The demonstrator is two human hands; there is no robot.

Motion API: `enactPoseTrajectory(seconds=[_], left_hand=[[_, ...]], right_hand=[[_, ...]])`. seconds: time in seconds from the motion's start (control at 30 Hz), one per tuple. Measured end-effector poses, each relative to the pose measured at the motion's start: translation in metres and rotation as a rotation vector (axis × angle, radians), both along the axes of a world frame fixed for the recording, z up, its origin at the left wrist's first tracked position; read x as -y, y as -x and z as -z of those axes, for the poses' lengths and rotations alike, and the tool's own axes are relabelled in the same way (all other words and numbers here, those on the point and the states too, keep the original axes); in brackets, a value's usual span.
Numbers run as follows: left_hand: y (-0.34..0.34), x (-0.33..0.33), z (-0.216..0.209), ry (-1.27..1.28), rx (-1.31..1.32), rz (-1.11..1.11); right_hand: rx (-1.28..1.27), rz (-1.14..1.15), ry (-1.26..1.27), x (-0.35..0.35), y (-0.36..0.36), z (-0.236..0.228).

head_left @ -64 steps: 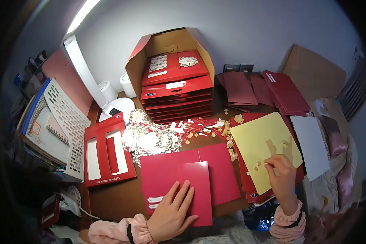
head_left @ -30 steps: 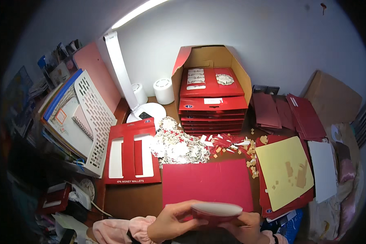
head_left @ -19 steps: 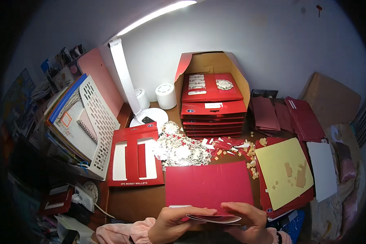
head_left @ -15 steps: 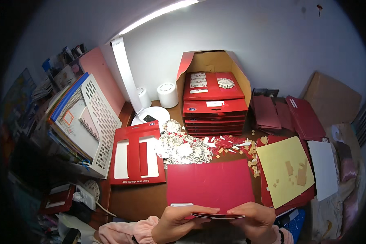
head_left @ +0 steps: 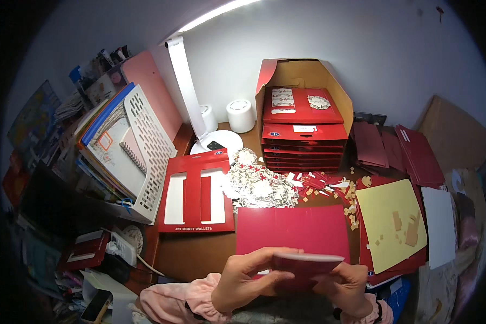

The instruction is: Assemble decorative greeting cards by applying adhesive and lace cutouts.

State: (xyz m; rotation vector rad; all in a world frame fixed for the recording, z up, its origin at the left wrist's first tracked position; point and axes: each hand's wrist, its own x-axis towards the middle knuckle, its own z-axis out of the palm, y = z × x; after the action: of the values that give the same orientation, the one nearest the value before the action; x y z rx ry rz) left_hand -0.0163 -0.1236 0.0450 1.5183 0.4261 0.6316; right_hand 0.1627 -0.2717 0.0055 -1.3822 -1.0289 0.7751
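Observation:
A dark red folded card [head_left: 306, 270] is held up at the near edge of the desk, its pale upper edge toward me. My left hand [head_left: 245, 278] grips its left end, thumb below and index finger along the top. At the right end my right hand [head_left: 348, 286] pinches it; those fingertips are slightly blurred and partly hidden. Flat on the desk just beyond lies a crimson card sheet [head_left: 291, 229], its near part covered by my hands. To its left is a red package [head_left: 196, 194] with white cut-out panels.
White-and-red paper cut-outs [head_left: 262, 186] are heaped behind the sheet, with small tan squares [head_left: 351, 205] to their right. Further back stand an open box [head_left: 345, 102] of red packages and a lamp [head_left: 184, 86]. A yellow sheet [head_left: 389, 216] lies right, a perforated file holder [head_left: 148, 178] left.
The folded card has tilted from nearly edge-on to show its red face. Both hands have shifted around its ends, and the whole view has swung slightly, moving the desk rightward and up.

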Motion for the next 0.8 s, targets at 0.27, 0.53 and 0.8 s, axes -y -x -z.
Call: enactPoseTrajectory(seconds=[0.27, 0.53, 0.8], left_hand=[[0.008, -0.001, 0.025, 0.025, -0.112, 0.06], [0.009, 0.003, 0.033, 0.144, -0.17, 0.094], [0.011, 0.003, 0.029, 0.176, -0.161, 0.053]], right_hand=[[-0.235, 0.029, -0.016, -0.013, 0.01, -0.013], [-0.224, 0.015, 0.019, -0.014, 0.007, -0.017], [-0.135, -0.082, 0.131, -0.007, 0.008, 0.001]])
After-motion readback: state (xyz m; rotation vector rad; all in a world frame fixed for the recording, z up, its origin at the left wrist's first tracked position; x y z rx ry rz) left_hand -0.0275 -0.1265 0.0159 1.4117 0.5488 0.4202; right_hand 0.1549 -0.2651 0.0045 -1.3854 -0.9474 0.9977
